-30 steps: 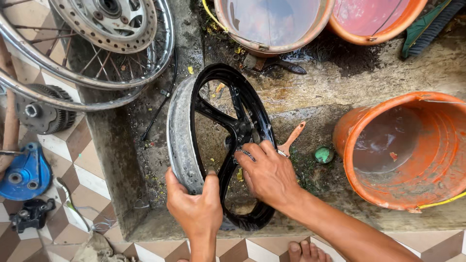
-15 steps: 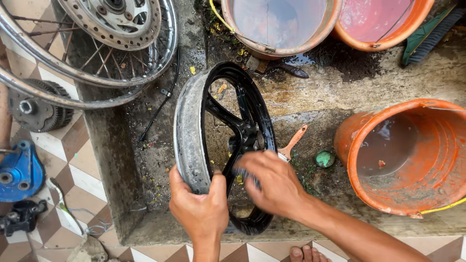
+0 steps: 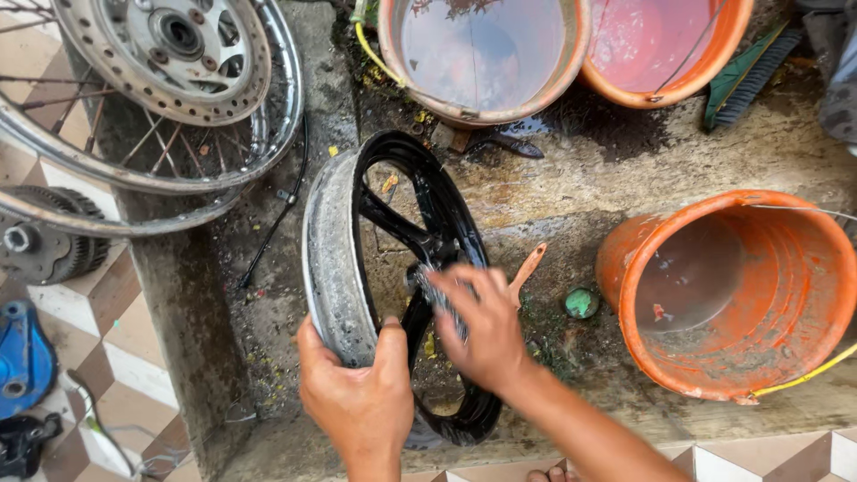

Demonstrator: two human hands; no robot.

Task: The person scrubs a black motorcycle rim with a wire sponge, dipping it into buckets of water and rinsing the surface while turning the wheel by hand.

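Gripping the near edge, the left hand clamps the dusty rim of the black cast wheel, which is stood upright on wet concrete at scene centre. A steel-wool pad is pinched in the right hand against the spokes. Slipping is risked: the wheel could be rolled right into the tilted orange bucket. Further off, two filled buckets could be splashed.
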